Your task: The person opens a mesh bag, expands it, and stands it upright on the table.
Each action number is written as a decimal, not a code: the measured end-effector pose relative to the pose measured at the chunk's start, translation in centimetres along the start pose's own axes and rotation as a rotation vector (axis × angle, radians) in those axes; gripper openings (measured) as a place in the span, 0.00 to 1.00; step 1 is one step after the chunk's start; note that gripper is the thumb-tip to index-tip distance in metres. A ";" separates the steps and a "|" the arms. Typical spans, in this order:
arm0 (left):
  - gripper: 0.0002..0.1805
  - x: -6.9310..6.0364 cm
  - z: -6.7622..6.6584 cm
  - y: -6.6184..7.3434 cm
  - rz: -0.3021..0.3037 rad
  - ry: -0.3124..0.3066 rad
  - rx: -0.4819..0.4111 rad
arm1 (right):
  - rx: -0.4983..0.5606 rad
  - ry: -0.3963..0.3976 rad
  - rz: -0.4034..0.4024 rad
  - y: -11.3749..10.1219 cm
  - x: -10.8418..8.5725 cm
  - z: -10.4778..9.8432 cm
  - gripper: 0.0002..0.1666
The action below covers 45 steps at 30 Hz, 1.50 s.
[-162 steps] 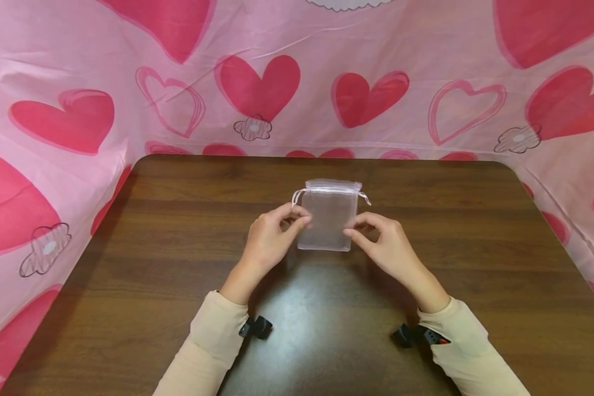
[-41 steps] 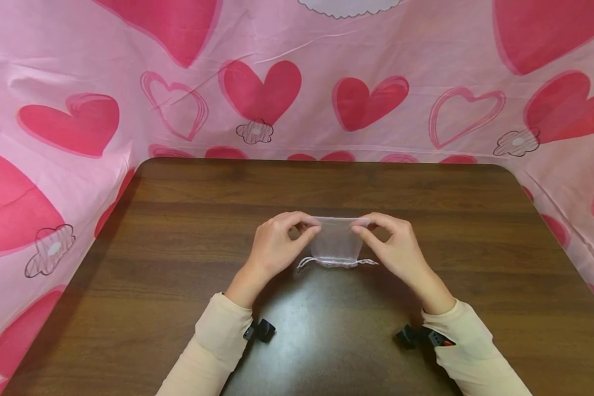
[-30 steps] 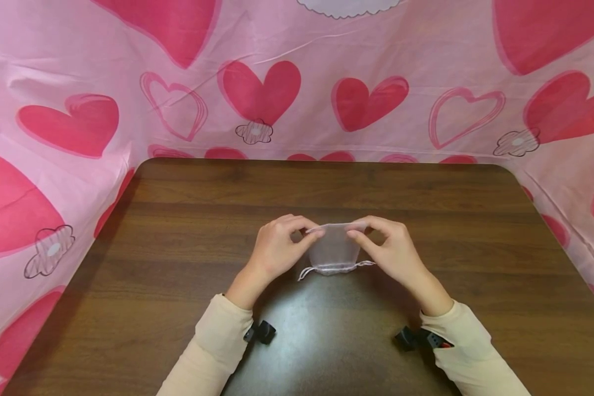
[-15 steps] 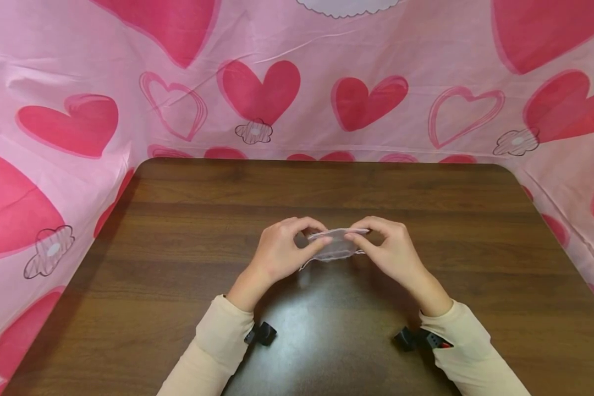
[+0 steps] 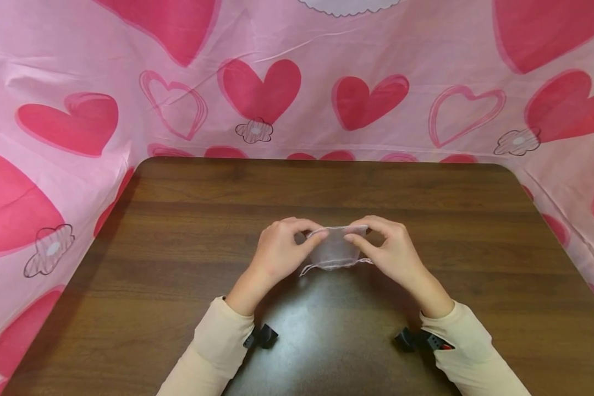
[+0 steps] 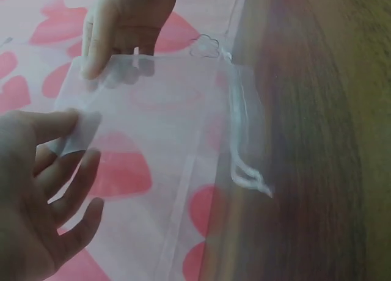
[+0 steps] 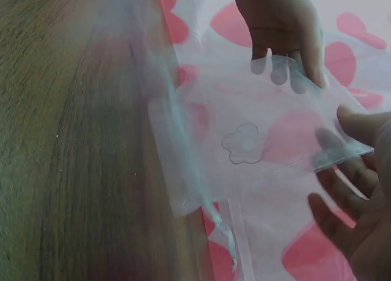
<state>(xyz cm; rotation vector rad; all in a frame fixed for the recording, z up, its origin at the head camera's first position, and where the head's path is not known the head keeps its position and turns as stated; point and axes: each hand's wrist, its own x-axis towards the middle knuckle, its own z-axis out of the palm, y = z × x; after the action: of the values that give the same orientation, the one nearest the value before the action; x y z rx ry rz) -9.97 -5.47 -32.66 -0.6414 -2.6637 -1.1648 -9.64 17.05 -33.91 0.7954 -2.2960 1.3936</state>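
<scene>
A sheer white organza drawstring bag [image 5: 334, 252] hangs between both hands, its bottom edge up and its drawstring mouth down toward the near side. My left hand [image 5: 279, 247] pinches one bottom corner between thumb and fingers; in the left wrist view the other fingers of that left hand [image 6: 43, 189] spread below the cloth. The opposite corner is pinched by my right hand [image 5: 388, 242]. White ribbon cords stick out at both sides of the mouth, one loop [image 6: 247, 177] plain in the left wrist view. Through the mesh of the bag [image 7: 263, 122] the background shows, and nothing is visible inside.
A dark brown wooden table [image 5: 203, 187] lies under the hands. Pink cloth with red hearts [image 5: 371, 102] encloses its back and sides. A small black camera [image 5: 267, 335] sits at the left wrist, another black camera [image 5: 405, 339] at the right.
Earlier the bag had its mouth pointing away; now the mouth points toward the near side. Half a second ago the bag tilted nearly edge-on to the head view, and now more of its face shows.
</scene>
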 end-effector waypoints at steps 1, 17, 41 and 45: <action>0.06 0.0 0.0 0.0 0.008 0.019 -0.009 | -0.005 -0.009 0.013 0.0 0.0 0.0 0.14; 0.09 -0.1 0.1 0.3 0.029 -0.077 -0.047 | -0.074 0.073 0.044 0.1 -0.1 -0.1 0.11; 0.06 -0.1 -0.5 0.4 -0.060 0.126 -0.028 | -0.053 0.153 0.016 -0.9 0.3 -0.7 0.15; 0.07 -0.1 -0.6 0.4 -0.091 0.168 -0.063 | -0.034 0.164 0.000 -0.9 0.4 -0.5 0.16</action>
<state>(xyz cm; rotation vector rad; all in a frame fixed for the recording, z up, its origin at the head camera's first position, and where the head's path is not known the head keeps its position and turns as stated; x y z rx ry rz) -9.74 -5.68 -32.01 -0.4144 -2.5474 -1.2698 -9.35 17.08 -32.80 0.6449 -2.1880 1.3631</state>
